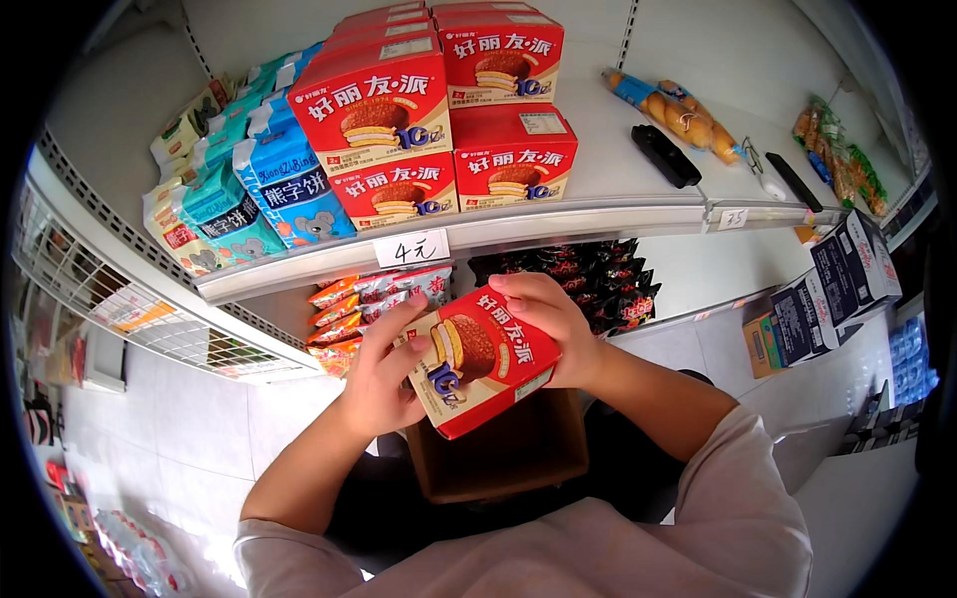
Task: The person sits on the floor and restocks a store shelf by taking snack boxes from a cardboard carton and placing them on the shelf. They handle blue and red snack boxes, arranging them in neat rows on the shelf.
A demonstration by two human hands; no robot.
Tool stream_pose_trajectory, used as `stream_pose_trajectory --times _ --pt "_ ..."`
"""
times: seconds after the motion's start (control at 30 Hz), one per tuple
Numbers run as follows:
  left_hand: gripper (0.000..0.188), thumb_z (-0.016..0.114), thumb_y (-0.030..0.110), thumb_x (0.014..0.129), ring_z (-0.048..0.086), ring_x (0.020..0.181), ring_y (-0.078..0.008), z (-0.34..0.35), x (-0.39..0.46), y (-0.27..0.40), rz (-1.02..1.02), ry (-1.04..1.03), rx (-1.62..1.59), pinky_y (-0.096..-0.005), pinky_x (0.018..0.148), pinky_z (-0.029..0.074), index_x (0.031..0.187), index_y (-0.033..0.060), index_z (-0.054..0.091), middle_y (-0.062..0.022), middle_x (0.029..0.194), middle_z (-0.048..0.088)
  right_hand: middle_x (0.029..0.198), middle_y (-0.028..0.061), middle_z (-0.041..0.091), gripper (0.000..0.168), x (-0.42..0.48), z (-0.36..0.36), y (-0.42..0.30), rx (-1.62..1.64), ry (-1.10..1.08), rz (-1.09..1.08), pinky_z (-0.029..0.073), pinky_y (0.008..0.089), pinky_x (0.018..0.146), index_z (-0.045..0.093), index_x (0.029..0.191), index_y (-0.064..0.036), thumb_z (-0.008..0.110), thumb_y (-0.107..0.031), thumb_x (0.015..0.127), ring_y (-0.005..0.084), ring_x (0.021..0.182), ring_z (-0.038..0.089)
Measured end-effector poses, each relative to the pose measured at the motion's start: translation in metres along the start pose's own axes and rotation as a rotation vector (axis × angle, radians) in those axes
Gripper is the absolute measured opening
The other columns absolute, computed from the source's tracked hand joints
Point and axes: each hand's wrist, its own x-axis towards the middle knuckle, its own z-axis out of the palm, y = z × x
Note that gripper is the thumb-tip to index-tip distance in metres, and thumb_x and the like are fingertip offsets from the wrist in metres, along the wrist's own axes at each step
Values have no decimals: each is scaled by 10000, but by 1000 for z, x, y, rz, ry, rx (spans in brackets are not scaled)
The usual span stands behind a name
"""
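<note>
Between my two hands I hold a red and cream box of chocolate pies (pixel 478 359), tilted, its printed front facing up. My left hand (pixel 385 374) grips its left end, and my right hand (pixel 553 321) wraps the upper right end. Under the box, an open cardboard carton (pixel 501 456) sits at my lap; its visible inside is bare brown board. Ahead, matching red pie boxes (pixel 374 112) stand stacked two high in two columns on a white shelf (pixel 598 179). Blue and teal biscuit bags (pixel 288 187) stand just left of them.
A handwritten price tag (pixel 411 248) hangs on the shelf edge. Orange snack packets (pixel 340 314) and black packets (pixel 620 291) fill the lower shelf. Bagged bread (pixel 665 112) and a black holder (pixel 665 155) lie to the right. Dark cartons (pixel 815 299) stand at the right; a wire rack (pixel 149 306) is left.
</note>
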Motion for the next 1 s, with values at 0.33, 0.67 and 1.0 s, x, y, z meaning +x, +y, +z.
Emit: stream_pose_trajectory --times 0.33,0.67,1.0 --pt "812 638 -22 896 479 1469 -479 -6 2 -1 -195 111 75 -558 1197 416 1632 24 299 -337 1652 291 1470 196 593 821 44 -56 18 -237 395 189 486 441 1136 417 1548 1 891 -92 884 297 1323 614" --pt "763 690 -35 835 484 1450 -514 1 3 -3 -223 96 68 -551 1192 431 1550 -31 423 -347 1580 403 1409 161 652 636 100 -68 44 133 656 378 464 369 1166 483 1495 40 819 -43 962 213 1316 622" --pt "723 684 -45 843 498 1441 -491 0 6 -4 -279 41 56 -534 1197 432 1526 -45 446 -324 1557 444 1398 160 662 572 98 -56 62 42 539 435 515 418 1122 530 1476 33 783 -93 979 244 1319 639"
